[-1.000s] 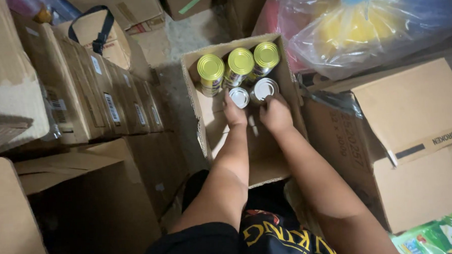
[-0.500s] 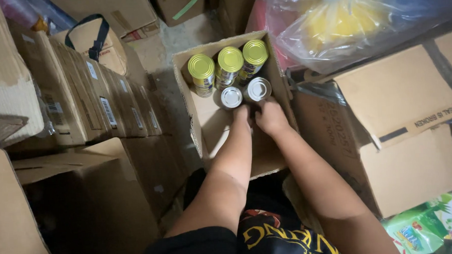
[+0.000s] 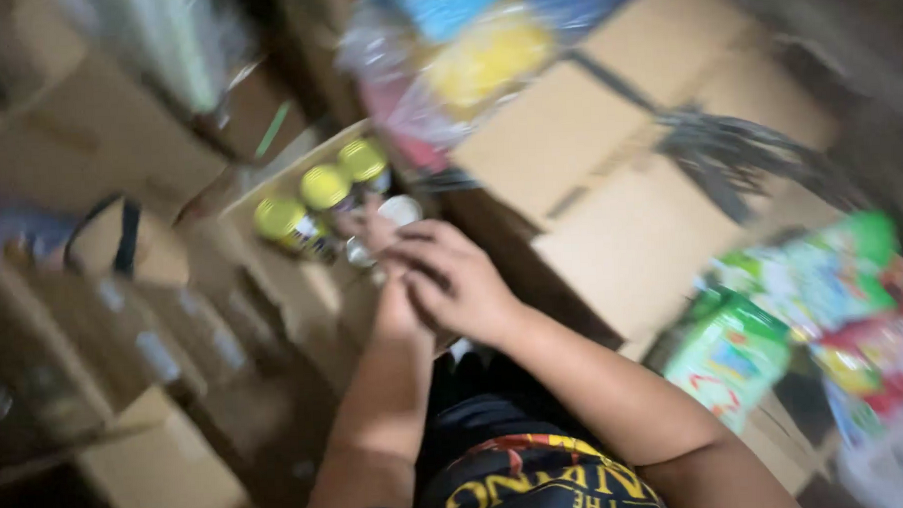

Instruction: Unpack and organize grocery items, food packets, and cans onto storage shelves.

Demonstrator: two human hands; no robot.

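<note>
Your view is heavily blurred, so fine detail cannot be confirmed; your right hand [image 3: 452, 279] lies in front of your body at the near edge of the open cardboard box [image 3: 269, 185], fingers curled loosely inward, and whether it grips anything cannot be told; your left hand [image 3: 376, 227] sits just beyond it and is partly covered by it, reaching in among the cans, and its degree of opening cannot be told either; the two hands touch or overlap at the fingers. Inside the box, three yellow-lidded cans [image 3: 325, 186] stand upright in a row along the far side; just beside your left hand a white-topped can [image 3: 401, 209] stands nearer to you, and a second pale top shows below it, half hidden by your fingers; whether either hand has hold of one is not visible. To your left, closed cardboard cartons [image 3: 94, 337] stand packed together; one further back carries a dark strap [image 3: 126, 235]. To your right, a large carton [image 3: 619, 178] with dark tape sits close against the open box; a clear plastic bag [image 3: 465, 53] with yellow and blue contents rests above it; green and red packets [image 3: 794, 312] lie at the far right, well apart from your hands.
</note>
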